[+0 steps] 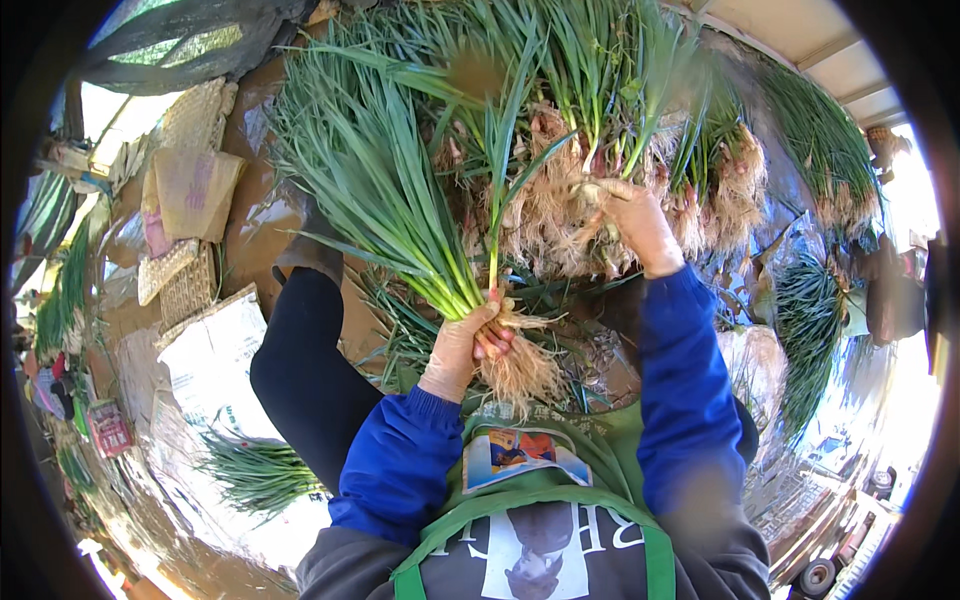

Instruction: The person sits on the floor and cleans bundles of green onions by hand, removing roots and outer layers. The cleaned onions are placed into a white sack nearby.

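My left hand point(461, 349), in a thin translucent glove, grips a bunch of green garlic point(420, 247) just above the roots. Its long flat leaves fan out up and to the left. One plant point(495, 217) stands more upright at the bunch's right side, and pale stringy roots point(525, 367) hang below my fingers. My right hand point(637, 221), also gloved, reaches into the large heap of green garlic point(547, 150) before me. Its fingertips touch the pale root ends there; whether they have closed on a plant is unclear among the roots.
At left lie folded woven sacks point(196, 195) and a white printed sack point(217, 367). Another green garlic bunch point(259, 472) rests at lower left. More bunches point(810, 330) lie at right on wet plastic sheeting. Loose leaves point(397, 322) litter the muddy ground by my leg point(307, 367).
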Demonstrator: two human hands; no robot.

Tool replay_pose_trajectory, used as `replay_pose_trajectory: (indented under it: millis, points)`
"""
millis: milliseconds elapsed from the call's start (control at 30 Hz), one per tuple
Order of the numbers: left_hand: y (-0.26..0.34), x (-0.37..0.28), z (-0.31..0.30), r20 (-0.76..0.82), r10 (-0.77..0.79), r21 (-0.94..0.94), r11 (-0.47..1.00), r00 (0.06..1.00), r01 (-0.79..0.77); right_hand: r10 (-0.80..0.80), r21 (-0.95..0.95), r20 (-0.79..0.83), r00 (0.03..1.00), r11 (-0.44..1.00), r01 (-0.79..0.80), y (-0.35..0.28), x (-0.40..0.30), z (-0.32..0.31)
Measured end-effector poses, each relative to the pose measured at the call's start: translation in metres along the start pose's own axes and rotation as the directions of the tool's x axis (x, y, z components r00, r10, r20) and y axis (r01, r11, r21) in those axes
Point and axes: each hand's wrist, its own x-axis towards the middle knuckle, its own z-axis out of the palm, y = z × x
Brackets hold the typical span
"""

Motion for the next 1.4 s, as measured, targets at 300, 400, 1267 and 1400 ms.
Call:
replay_pose_trajectory:
  millis: [300,400,1267,1400]
  points:
    - [-0.009,-0.006,0.021,-0.018,0.105,0.05,0.993,0.994,-0.104,0.091,0.177,0.037,0.995,0.979,-0.096,-0.023,-0.044,0.067]
    - [-0.009,-0.011,0.024,0.065,0.013,0.198,0.98,0.998,-0.026,-0.08,0.039,-0.01,0.997,0.996,0.081,-0.017,-0.037,0.09]
    - [0.005,-0.01,-0.041,0.419,0.096,-0.403,0.911,0.903,0.091,-0.019,0.741,0.02,1.0,0.672,-0.002,0.023,-0.081,0.074]
    - [-0.006,-0.005,-0.037,0.327,-0.066,-0.15,0.981,0.943,0.121,-0.088,0.897,0.041,0.995,0.442,0.002,0.026,-0.087,0.089]
